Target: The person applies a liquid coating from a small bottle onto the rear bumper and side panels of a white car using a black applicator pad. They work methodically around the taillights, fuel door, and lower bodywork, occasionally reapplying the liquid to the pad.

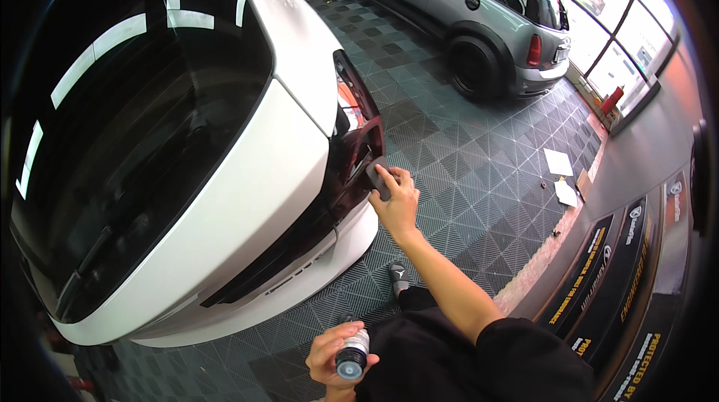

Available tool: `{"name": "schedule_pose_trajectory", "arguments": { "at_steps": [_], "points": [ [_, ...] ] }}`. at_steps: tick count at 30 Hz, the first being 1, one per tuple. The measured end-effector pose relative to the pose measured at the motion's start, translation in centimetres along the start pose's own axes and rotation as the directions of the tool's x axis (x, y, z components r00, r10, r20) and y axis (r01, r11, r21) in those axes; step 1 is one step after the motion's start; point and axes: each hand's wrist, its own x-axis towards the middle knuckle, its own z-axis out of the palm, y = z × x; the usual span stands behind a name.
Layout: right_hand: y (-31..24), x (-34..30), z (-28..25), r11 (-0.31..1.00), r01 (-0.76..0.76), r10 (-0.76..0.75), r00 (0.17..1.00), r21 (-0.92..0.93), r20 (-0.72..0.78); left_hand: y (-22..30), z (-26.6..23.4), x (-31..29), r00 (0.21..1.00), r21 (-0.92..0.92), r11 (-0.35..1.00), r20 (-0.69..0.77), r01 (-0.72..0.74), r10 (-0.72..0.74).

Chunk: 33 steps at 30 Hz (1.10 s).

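Note:
My right hand (395,200) reaches out and presses a small dark grey pad (377,176) against the red tail light (358,149) at the rear corner of a white car (262,170). Down near my body, my left hand (335,357) grips a small round bottle (353,353) with a dark cap, held upright and close to my black clothing. The car's dark rear window (127,125) fills the left of the view.
A grey car (464,5) is parked at the back right on the dark tiled floor (464,170). Two white sheets (560,173) lie on the floor near a low wall with banners (614,267). A red fire extinguisher (611,100) stands by the windows. My shoe (398,276) is below the bumper.

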Motion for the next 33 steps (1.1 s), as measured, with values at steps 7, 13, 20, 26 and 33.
{"name": "schedule_pose_trajectory", "arguments": {
  "at_steps": [7,13,20,26,33],
  "points": [
    [-3.8,-2.4,-1.5,0.975,-0.115,0.096,0.990,0.192,0.106,-2.1,0.6,1.2,0.999,0.003,1.000,-0.043,-0.024,0.024],
    [-7.1,-5.9,0.0,0.929,-0.165,0.150,0.986,0.331,0.069,-2.3,-1.3,1.8,0.999,0.088,0.996,-0.027,-0.020,0.022],
    [-9.0,-10.1,1.2,0.964,0.086,-0.088,0.996,0.250,-0.006,-1.0,-3.8,2.4,0.997,0.098,0.994,0.073,-0.044,0.037],
    [-6.4,-7.1,0.9,0.968,0.172,-0.144,0.977,0.184,-0.156,1.3,-5.9,3.4,0.995,0.121,0.989,0.054,-0.089,0.083],
    [-0.4,-0.6,0.2,0.992,-0.045,0.058,0.992,0.116,-0.109,1.4,-5.0,3.5,0.991,0.138,0.984,0.083,-0.116,0.105]
  ]
}}
